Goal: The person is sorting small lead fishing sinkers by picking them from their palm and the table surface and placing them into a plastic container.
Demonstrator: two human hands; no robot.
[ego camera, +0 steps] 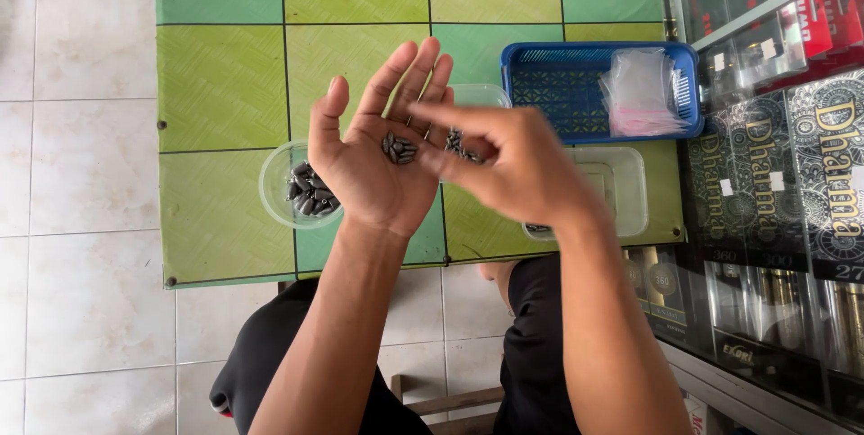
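Note:
My left hand (pixel 373 143) is held palm up over the green table (pixel 220 84), fingers spread, with a small heap of dark grey oblong metal pieces (pixel 399 149) lying in the palm. My right hand (pixel 508 165) reaches across from the right, its index finger touching the left palm beside the pieces. A few more dark pieces (pixel 461 145) show just above the right hand's fingers; whether they rest in the left hand or in a container below, I cannot tell. A round clear bowl (pixel 274 188) with more of the same pieces (pixel 310 192) sits under the left hand's thumb side.
A blue plastic basket (pixel 549 84) holding small clear bags (pixel 641 93) stands at the table's back right. A clear rectangular tub (pixel 621 188) sits near the right edge, another clear container (pixel 481 93) behind my hands. A glass display case (pixel 783 174) stands at right. White floor tiles surround the table.

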